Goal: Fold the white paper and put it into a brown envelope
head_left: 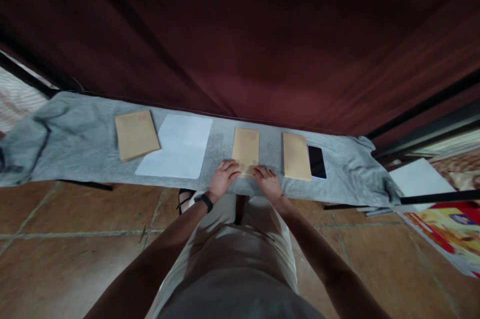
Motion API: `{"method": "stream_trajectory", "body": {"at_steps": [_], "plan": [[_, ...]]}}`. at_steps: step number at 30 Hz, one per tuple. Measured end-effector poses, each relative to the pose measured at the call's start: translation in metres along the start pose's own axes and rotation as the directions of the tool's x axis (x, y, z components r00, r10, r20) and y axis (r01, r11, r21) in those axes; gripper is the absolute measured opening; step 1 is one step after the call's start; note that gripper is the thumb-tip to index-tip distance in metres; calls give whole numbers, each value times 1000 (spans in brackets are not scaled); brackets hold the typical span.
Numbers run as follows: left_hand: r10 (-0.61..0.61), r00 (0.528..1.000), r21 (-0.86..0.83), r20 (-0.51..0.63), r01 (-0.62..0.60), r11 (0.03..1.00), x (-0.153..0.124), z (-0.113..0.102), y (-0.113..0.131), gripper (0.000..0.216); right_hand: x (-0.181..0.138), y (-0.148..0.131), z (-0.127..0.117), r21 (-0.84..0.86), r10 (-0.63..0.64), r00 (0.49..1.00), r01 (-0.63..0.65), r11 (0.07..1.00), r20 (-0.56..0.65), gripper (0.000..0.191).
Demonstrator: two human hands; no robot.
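Note:
A brown envelope [246,148] lies in the middle of a narrow table under a grey cloth [75,134]. My left hand [223,177] rests on the envelope's near left corner, fingers curled down onto it. My right hand [267,181] lies at its near right corner, fingers spread and flat. A black watch [203,201] sits on my left wrist. Another brown envelope [296,156] lies just right of my right hand, with a black phone [317,161] beside it. White sheets of paper [176,146] and a stack of brown envelopes [136,134] lie to the left.
A dark red curtain [262,44] hangs behind the table. The floor has brown tiles [67,239]. A white sheet [420,179] and a colourful printed sheet [450,231] lie at the right. My light trousers [232,244] fill the lower middle.

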State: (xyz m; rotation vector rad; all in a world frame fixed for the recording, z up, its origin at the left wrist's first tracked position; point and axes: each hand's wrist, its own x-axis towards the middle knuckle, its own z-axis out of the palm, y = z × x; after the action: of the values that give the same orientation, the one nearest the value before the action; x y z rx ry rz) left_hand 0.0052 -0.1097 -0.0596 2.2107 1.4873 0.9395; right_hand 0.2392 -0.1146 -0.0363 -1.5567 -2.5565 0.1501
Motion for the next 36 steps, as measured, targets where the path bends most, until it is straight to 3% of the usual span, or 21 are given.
{"method": "stream_trajectory", "body": {"at_steps": [4,12,19,23,28,36], "plan": [[19,1000,17,23,-20,1000,0,-3,2,22,-2,1,8,56,29,998,-26,998,-47,38],[50,995,136,89,-62,989,-4,-4,17,26,-3,1,19,105,56,987,-40,994,-152,31],[138,978,277,157,-178,944,-13,8,35,34,-6,4,23,168,-15,954,68,983,-298,33],[148,968,349,203,-213,912,-14,12,38,42,-12,-6,24,163,-123,951,174,971,-283,41],[138,971,387,197,-206,898,-19,16,38,44,-19,-16,28,167,-83,964,128,978,-251,47],[117,984,326,137,-156,932,-33,-13,14,42,-22,-2,23,254,-61,971,120,960,-230,39]]}}
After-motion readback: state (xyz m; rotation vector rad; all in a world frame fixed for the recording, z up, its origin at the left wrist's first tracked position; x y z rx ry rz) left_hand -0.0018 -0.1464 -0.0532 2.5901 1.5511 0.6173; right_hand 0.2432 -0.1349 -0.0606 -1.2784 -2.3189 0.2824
